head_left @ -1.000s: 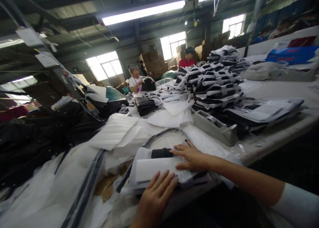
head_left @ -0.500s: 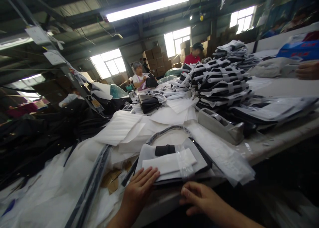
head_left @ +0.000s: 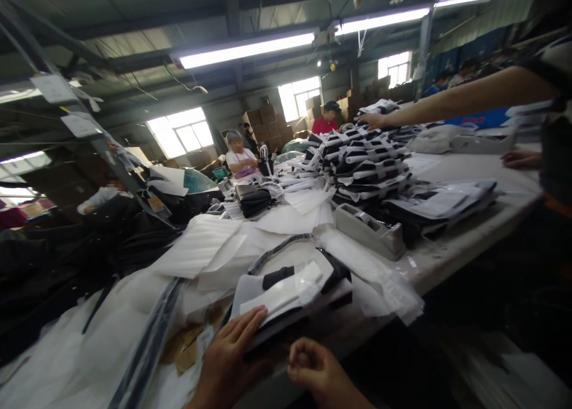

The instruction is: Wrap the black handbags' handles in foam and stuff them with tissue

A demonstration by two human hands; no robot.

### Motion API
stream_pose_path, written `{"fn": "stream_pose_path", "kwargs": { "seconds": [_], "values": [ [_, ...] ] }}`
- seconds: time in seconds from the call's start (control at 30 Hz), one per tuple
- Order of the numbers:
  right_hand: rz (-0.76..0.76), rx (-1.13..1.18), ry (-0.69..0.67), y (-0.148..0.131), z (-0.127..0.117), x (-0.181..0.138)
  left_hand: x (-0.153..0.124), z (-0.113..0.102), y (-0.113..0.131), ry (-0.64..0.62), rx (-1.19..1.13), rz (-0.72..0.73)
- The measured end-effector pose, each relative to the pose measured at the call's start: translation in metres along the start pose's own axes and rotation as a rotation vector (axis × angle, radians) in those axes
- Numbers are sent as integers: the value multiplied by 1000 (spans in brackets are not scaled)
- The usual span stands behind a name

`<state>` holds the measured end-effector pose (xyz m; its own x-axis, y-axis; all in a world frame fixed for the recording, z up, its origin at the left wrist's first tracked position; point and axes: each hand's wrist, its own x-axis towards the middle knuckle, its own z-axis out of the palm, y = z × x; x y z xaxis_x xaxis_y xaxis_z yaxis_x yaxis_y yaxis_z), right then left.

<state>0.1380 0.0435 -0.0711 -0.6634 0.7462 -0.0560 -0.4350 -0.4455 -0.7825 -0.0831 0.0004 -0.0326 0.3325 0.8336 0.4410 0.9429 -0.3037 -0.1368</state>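
Observation:
A black bag wrapped in white foam sheet lies at the near edge of the table, its front side tilted up. My left hand lies with fingers stretched along its near left corner, touching the wrap. My right hand is curled at the bag's near edge, fingers closed; what they pinch is hidden. A dark strap curves behind the bag.
A grey tape dispenser stands behind the bag to the right. A tall pile of wrapped black bags fills the middle; another person's arm reaches over it from the right. Loose foam sheets lie left. Seated workers are at the far end.
My right hand came off the top of the wrapped bag to its near edge and closed. The bag's front has lifted and shifted. Another person's arm has reached in over the pile.

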Motion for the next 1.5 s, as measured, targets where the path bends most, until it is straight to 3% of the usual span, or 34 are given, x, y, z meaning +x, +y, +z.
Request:
{"fn": "stream_pose_path", "kwargs": {
  "seconds": [0.23,0.37,0.47,0.57,0.7,0.77,0.87,0.97,1.17,1.33,1.4,1.5],
  "values": [
    [-147,-114,-56,-36,3,6,0,33,23,255,81,-237],
    [-226,-246,-121,-50,-8,12,9,45,29,314,83,-301],
    [-261,-717,-118,-78,-34,9,13,50,30,295,56,-232],
    [-311,-1190,32,-120,-74,3,18,51,33,280,8,-162],
    [-397,-1506,249,-165,-129,-2,27,41,31,319,-58,-277],
    [-411,-1622,212,-172,-146,-2,33,34,27,335,-79,-369],
    [-391,-1788,37,-166,-157,2,40,26,24,348,-85,-449],
    [-354,-1864,-16,-155,-156,13,43,24,24,376,-92,-451],
    [-390,-1829,85,-159,-147,35,41,26,26,332,-42,-430],
    [-475,-1680,232,-157,-108,26,41,25,24,364,-47,-473],
    [-400,-1520,130,-149,-85,12,42,24,26,370,-47,-538],
    [-116,-1355,-208,-137,-59,-6,46,21,33,274,-16,-780]
  ]
}}
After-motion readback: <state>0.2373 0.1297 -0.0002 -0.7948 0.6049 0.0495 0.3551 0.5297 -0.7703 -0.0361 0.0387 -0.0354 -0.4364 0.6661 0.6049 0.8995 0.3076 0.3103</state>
